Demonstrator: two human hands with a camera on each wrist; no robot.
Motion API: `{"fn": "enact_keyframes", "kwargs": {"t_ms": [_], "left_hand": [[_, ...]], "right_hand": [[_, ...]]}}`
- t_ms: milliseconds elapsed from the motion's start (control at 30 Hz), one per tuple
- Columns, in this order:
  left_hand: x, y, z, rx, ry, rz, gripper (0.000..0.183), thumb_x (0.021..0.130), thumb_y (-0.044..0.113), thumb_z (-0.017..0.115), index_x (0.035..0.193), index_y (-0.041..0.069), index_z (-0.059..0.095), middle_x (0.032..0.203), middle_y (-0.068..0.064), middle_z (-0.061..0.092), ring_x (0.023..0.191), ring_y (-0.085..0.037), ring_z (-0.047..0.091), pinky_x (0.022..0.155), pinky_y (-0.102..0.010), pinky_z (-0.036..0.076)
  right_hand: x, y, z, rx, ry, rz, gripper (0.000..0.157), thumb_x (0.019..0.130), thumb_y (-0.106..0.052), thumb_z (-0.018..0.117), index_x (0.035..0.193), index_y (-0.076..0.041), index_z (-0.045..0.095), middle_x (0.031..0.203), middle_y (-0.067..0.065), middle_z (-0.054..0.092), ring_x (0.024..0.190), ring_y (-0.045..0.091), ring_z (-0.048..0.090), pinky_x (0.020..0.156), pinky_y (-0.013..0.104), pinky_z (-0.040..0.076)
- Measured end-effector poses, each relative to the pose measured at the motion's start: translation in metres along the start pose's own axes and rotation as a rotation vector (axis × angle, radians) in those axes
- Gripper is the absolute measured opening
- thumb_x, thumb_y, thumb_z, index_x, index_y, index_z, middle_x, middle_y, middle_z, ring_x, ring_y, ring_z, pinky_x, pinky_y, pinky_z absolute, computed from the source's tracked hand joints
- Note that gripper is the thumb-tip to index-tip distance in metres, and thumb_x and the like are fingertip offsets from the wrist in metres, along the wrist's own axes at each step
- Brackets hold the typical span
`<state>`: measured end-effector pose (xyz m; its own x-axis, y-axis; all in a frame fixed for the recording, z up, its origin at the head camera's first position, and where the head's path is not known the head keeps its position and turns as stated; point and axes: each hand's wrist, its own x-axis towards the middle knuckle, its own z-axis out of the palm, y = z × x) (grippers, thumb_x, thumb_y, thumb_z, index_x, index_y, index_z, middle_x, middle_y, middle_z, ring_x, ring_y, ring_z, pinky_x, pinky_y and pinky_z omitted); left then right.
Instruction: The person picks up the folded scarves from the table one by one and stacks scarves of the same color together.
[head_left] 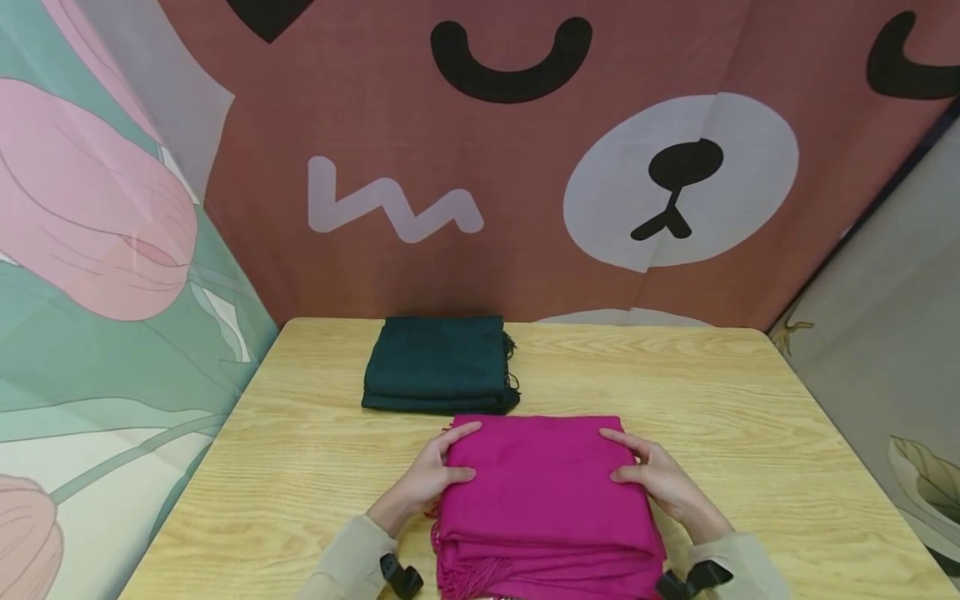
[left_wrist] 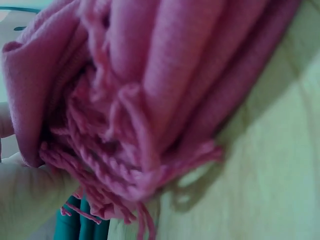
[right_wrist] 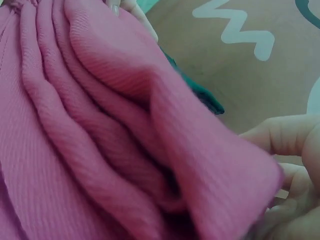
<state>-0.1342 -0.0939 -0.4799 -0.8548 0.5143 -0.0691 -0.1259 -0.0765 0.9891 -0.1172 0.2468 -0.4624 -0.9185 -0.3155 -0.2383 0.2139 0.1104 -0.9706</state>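
Observation:
A magenta folded scarf (head_left: 543,492) with twisted fringe lies near the front of the table. My left hand (head_left: 433,477) grips its left edge, thumb and a finger on the top layer. On the opposite edge, my right hand (head_left: 660,477) holds the cloth in the same way. Several fingers of both hands are hidden in the head view. Close up, the left wrist view shows the scarf's fringe (left_wrist: 115,150) beside that hand (left_wrist: 30,195). In the right wrist view, the fingers of my right hand (right_wrist: 295,185) pinch a corner of the layered scarf (right_wrist: 200,150).
Just behind the magenta scarf lies a dark green folded scarf (head_left: 438,362), its fringe on the right. Both rest on a light wood table (head_left: 300,467). A brown printed cloth (head_left: 390,275) hangs behind the table, with patterned cloths at either side.

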Motion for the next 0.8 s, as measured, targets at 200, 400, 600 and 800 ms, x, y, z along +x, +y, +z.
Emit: {"fn": "enact_keyframes", "kwargs": {"t_ms": [200,400,600,800], "left_hand": [[-0.001,-0.003,-0.002,0.062,-0.028,-0.005,0.073,0.078,-0.009,0.059,0.142,0.010,0.030,0.142,-0.018,0.026,0.123,-0.029,0.033,0.094,-0.033,0.038],[-0.004,-0.005,-0.003,0.080,-0.067,-0.021,0.088,0.071,-0.011,0.065,0.144,0.019,0.026,0.144,-0.014,0.019,0.121,-0.031,0.030,0.092,-0.035,0.039],[-0.007,-0.004,-0.001,0.068,-0.078,-0.032,0.092,0.070,-0.015,0.064,0.144,0.022,0.024,0.145,-0.013,0.016,0.122,-0.031,0.029,0.092,-0.036,0.039],[-0.012,0.001,0.004,-0.108,-0.110,-0.067,0.090,0.071,-0.020,0.057,0.145,0.018,0.023,0.143,-0.016,0.018,0.117,-0.026,0.038,0.083,-0.036,0.047]], "right_hand": [[-0.002,0.004,-0.002,-0.001,-0.062,-0.015,0.077,0.077,0.002,0.061,0.142,0.005,0.018,0.139,0.037,0.016,0.111,0.024,0.042,0.082,0.032,0.045],[-0.005,0.007,-0.006,0.009,-0.195,-0.006,0.090,0.077,0.001,0.064,0.146,-0.005,0.007,0.141,0.035,0.006,0.115,0.022,0.040,0.086,0.032,0.044],[-0.008,0.009,-0.008,0.032,-0.264,-0.057,0.092,0.076,0.003,0.064,0.146,-0.005,0.003,0.141,0.035,0.005,0.115,0.012,0.041,0.088,0.029,0.042],[-0.013,0.006,-0.012,0.134,-0.340,-0.085,0.086,0.080,0.008,0.056,0.146,-0.007,0.003,0.138,0.020,0.025,0.114,0.012,0.046,0.087,0.036,0.045]]}}
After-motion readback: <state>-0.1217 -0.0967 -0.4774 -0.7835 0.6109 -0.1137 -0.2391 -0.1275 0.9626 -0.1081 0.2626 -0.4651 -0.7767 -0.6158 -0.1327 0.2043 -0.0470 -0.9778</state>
